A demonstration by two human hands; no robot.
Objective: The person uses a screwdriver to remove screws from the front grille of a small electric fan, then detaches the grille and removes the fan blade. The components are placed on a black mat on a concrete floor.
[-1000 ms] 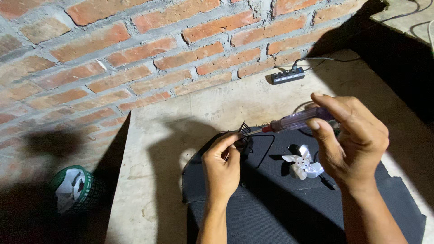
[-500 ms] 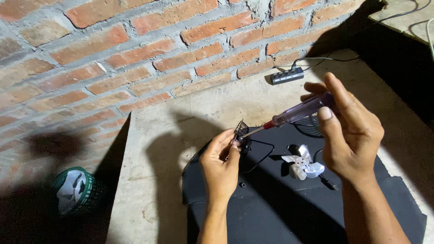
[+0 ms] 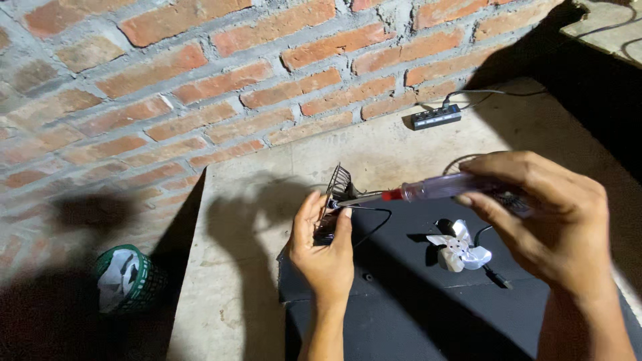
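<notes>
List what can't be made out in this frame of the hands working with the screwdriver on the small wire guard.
- Screwdriver tip: head view, hidden where it meets the wire guard.
- Part gripped by the left hand: dark, covered by fingers.
- Screwdriver handle end: covered by the right hand.
- Right forearm: cut off by the bottom edge.
- Green basket contents: in deep shadow.
- Power strip: too small to show its switches.

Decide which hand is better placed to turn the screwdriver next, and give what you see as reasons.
Right. The right hand already grips the screwdriver by its clear handle, tip at the small fan grille. The left hand is busy holding that grille.
</notes>
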